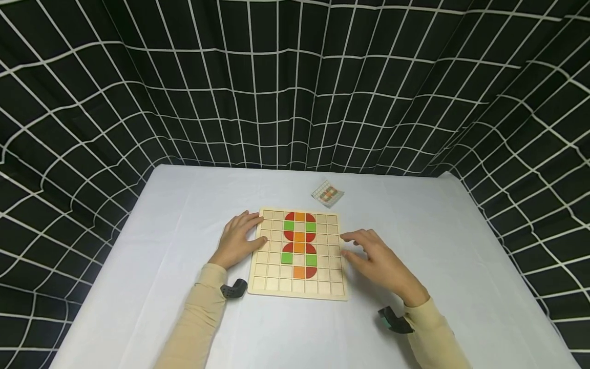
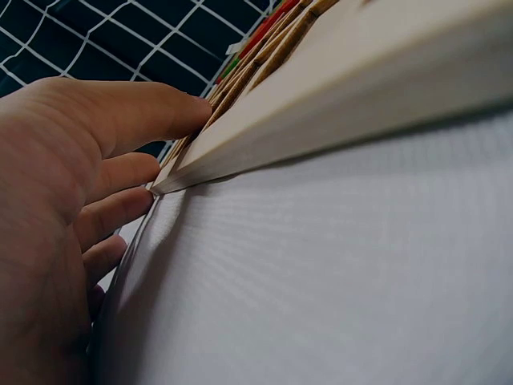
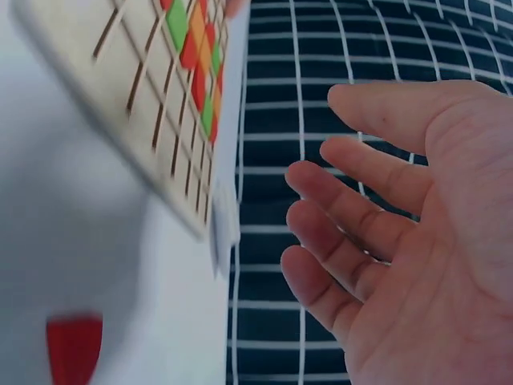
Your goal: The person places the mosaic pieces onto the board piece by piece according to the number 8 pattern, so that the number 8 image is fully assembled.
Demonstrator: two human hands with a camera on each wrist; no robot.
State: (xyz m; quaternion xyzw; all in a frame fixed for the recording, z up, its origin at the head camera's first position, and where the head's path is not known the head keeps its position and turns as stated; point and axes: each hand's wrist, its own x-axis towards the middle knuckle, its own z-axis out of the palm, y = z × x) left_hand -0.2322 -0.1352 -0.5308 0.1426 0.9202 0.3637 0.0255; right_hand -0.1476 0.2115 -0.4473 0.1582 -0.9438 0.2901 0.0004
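Note:
A square wooden grid board lies on the table, bearing red rounded tiles, orange square tiles and green square tiles in its middle columns. At the board's left edge is my left hand. Its thumb reaches over the rim and the other fingers extend along the edge. My right hand hovers beside the right edge, fingers loosely bent and holding nothing. In the right wrist view its fingers appear apart from the board. A red piece lies on the table below; the head view does not show it.
Behind the board, a small paper card with a printed grid pattern lies on the white-covered table. Black curtains with white grid lines surround the table's back and sides. A dark device sits at each wrist.

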